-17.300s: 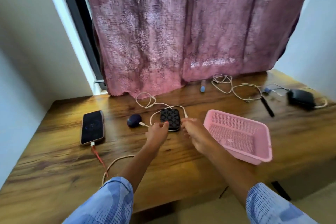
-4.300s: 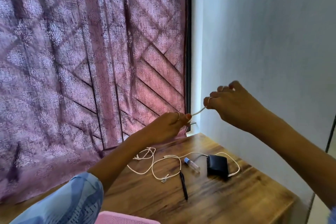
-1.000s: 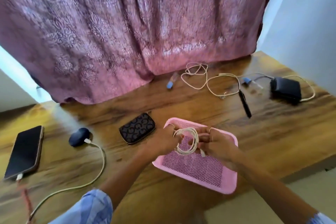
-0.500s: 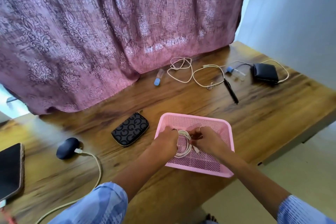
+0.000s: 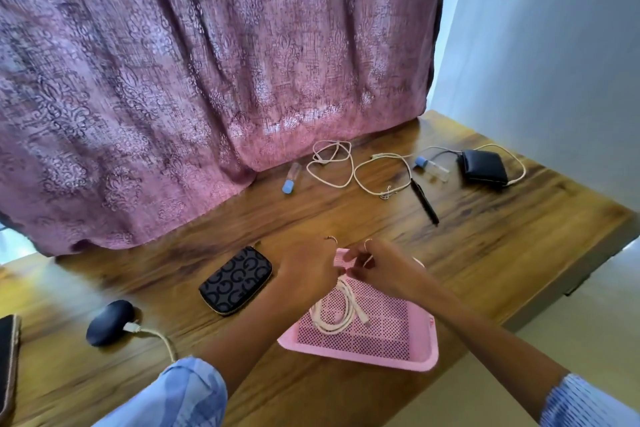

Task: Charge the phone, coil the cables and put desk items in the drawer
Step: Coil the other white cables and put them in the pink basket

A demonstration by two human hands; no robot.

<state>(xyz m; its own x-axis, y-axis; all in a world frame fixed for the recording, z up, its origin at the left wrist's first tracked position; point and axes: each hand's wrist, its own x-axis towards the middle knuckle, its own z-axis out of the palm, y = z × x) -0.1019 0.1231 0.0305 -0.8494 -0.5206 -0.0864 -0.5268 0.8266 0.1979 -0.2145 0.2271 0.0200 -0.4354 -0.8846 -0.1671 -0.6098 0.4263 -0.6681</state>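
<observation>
While the coiled white cable (image 5: pixel 337 314) lies on the mesh floor of the pink basket (image 5: pixel 398 355), both hands hang just above the basket's far rim, close together. The left hand (image 5: pixel 308 274) shows its back, fingers curled loosely downward; I cannot tell whether it grips anything. The right hand (image 5: pixel 384 269) has its fingers bent inward near the left one, and whether they pinch something is hidden too. The basket sits at the near edge of the wooden desk (image 5: pixel 485 253). Left of it lies a black patterned pouch (image 5: pixel 236 280), then a dark round case (image 5: pixel 110 322) with a cable plugged into it, and the phone (image 5: pixel 7 362) at the far left edge, only partly in view. Toward the back, by the purple curtain (image 5: pixel 207 80), 2 loose white cables (image 5: pixel 332 163) sprawl uncoiled, beside a small blue-capped bottle (image 5: pixel 291 178). A black pen (image 5: pixel 425 202) lies near them, a 2nd blue-capped bottle (image 5: pixel 431 166) further right, and a black wallet (image 5: pixel 483 166) with a cable curving round it.
</observation>
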